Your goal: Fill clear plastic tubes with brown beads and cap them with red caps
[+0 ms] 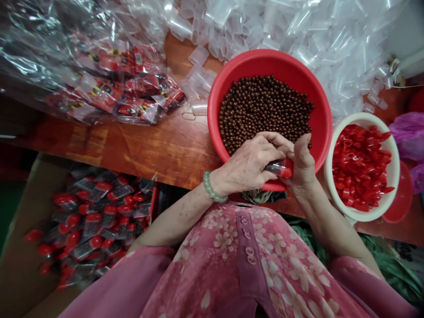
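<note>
My left hand (253, 162), with a green bead bracelet on the wrist, is wrapped round a small clear container (275, 168) with dark contents and a red cap. The capped end points right, toward the palm of my right hand (302, 163). That hand's thumb is up and its other fingers are mostly hidden behind the container and my left fingers. Both hands are over the near rim of a red basin (270, 55), which holds many brown balls (265, 110). A white bowl (395, 176) of red caps (361, 163) stands right of the basin.
Clear plastic cups (298, 31) are heaped behind the basin. Red printed packets (109, 92) in plastic lie at the back left. Below the table's left edge, a cardboard box (20, 247) holds many filled red-capped containers (92, 221). Purple bags (409, 134) sit at the right.
</note>
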`<action>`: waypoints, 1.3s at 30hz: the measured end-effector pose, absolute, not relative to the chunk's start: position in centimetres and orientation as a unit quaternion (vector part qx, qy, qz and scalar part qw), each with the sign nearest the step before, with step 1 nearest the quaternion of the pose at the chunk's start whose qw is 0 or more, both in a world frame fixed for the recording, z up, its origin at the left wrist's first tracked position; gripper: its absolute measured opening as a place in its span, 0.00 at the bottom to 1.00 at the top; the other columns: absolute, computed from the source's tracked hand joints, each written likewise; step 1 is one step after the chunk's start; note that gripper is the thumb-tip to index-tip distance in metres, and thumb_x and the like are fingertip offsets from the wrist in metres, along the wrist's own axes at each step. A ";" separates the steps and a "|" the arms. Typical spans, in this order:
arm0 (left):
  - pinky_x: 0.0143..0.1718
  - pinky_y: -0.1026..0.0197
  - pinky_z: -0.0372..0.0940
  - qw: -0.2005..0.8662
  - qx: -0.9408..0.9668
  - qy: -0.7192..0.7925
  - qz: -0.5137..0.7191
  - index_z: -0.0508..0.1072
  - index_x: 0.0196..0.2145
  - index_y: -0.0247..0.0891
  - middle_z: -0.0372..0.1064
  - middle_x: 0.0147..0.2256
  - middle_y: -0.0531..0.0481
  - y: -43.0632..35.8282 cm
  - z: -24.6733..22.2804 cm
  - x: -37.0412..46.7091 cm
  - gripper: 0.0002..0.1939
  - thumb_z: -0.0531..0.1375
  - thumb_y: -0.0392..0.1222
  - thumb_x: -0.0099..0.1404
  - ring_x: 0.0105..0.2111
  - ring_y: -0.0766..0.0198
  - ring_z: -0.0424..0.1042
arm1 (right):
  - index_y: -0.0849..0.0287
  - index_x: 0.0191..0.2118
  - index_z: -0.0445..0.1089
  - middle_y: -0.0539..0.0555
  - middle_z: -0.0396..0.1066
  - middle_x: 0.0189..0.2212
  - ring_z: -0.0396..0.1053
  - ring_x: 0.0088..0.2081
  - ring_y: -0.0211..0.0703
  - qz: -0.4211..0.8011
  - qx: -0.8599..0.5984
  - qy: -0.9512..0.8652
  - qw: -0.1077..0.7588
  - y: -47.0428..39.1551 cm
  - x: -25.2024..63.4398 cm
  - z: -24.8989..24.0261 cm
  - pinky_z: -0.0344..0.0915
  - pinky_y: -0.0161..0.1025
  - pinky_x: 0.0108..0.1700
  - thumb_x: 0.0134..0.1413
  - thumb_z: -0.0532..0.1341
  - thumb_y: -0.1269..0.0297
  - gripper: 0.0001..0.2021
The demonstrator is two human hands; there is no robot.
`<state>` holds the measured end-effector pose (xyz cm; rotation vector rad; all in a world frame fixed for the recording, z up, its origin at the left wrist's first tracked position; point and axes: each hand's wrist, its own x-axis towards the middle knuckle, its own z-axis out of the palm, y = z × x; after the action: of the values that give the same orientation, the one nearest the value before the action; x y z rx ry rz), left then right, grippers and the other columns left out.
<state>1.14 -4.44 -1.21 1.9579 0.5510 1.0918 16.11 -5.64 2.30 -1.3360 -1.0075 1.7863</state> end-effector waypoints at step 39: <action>0.33 0.68 0.66 0.677 0.575 0.270 0.372 0.70 0.40 0.35 0.73 0.34 0.51 -4.9 0.3 0.0 0.14 0.53 0.48 0.74 0.28 0.72 0.70 | 0.47 0.46 0.80 0.46 0.80 0.41 0.78 0.41 0.38 0.533 -0.486 -0.555 0.415 -6.2 20.1 3.3 0.78 0.35 0.45 0.49 0.76 0.61 0.17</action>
<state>-0.02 -4.94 0.33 1.2919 0.6067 0.8368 20.07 -6.18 3.30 -1.2202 -1.3931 1.3382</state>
